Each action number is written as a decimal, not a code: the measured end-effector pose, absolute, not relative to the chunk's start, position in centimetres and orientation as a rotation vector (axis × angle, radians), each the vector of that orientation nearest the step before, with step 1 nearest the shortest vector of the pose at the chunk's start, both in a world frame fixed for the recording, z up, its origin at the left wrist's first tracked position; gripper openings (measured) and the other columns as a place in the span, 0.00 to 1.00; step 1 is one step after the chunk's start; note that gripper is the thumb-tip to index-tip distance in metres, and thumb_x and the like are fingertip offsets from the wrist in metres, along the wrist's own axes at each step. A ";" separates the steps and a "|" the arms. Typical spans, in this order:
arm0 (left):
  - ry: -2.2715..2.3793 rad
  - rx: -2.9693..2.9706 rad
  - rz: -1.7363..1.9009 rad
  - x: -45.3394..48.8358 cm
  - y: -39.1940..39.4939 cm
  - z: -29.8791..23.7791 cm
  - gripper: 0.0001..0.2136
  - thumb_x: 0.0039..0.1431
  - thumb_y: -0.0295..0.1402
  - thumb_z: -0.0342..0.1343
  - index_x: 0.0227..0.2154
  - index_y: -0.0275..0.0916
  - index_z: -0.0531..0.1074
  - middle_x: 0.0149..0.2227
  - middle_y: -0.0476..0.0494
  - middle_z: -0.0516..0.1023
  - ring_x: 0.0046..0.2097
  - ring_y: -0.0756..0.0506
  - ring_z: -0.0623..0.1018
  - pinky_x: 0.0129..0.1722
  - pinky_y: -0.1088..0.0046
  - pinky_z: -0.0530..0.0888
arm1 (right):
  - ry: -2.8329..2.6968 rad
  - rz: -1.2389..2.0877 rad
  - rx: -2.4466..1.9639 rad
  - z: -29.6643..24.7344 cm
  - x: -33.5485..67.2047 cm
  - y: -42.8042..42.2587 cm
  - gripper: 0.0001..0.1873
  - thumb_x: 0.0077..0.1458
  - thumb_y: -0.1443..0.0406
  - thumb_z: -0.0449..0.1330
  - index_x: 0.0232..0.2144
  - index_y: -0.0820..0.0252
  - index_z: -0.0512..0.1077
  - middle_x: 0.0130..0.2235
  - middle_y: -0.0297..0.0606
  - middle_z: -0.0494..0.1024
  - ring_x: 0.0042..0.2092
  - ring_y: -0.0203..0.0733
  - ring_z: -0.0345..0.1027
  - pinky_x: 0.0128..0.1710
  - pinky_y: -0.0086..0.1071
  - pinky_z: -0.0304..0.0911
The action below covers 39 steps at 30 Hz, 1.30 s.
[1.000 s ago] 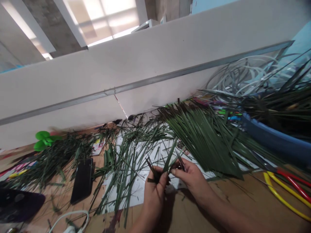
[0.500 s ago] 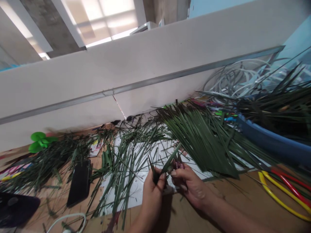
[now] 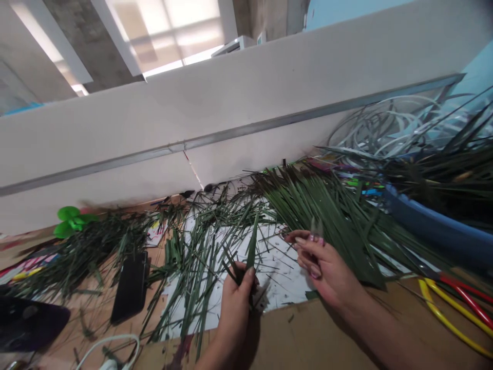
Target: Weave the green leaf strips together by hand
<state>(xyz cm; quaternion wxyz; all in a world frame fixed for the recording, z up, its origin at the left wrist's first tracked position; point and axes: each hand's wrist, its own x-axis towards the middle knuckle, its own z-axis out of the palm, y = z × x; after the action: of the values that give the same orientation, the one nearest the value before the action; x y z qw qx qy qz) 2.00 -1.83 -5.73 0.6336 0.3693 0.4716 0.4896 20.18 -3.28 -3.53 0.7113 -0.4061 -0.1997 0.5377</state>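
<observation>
While the person's left hand [image 3: 238, 295] pinches narrow green leaf strips [image 3: 252, 247] that jut beyond its thumb, the right hand [image 3: 327, 270], half curled and well apart, holds a small pink-handled pointed tool [image 3: 316, 239].

text: none legible | brands, labels: none legible | numbers, signs: none legible | pink-marked paper [image 3: 154, 236]: marks too blurred

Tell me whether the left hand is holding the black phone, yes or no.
No, the left hand grips green leaf strips, while the black phone lies apart from it, farther left.
</observation>
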 end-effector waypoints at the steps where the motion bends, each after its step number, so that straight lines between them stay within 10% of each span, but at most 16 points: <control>1: 1.060 0.809 1.112 2.1 -2.0 -5.7 0.18 0.44 0.42 0.71 0.29 0.39 0.69 0.22 0.55 0.68 0.24 0.53 0.67 0.25 0.79 0.65 | -0.430 1.210 -0.964 -3.8 19.6 -3.3 0.14 0.41 0.61 0.72 0.31 0.61 0.77 0.31 0.33 0.78 0.17 0.22 0.44 0.16 0.24 0.42; 8: 0.914 0.735 1.046 2.4 -2.8 -6.4 0.17 0.46 0.40 0.70 0.33 0.38 0.71 0.31 0.47 0.77 0.32 0.48 0.75 0.34 0.75 0.72 | -0.626 1.471 -1.003 -5.6 15.7 -4.1 0.16 0.40 0.57 0.73 0.27 0.59 0.74 0.27 0.32 0.75 0.29 0.37 0.66 0.31 0.30 0.62; 39: 0.918 0.600 1.003 1.8 -1.1 -6.4 0.20 0.44 0.41 0.72 0.30 0.37 0.67 0.19 0.56 0.67 0.19 0.55 0.66 0.21 0.80 0.63 | -0.692 1.407 -1.021 -5.2 16.1 -4.5 0.14 0.43 0.60 0.70 0.24 0.59 0.70 0.25 0.28 0.67 0.29 0.35 0.59 0.32 0.28 0.56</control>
<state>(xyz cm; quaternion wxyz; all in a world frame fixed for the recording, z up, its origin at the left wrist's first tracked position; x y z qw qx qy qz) 1.79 -1.11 -6.45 0.7363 0.2733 0.4178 0.4568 16.06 -4.52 -5.24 0.5933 -0.4393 -0.2978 0.6052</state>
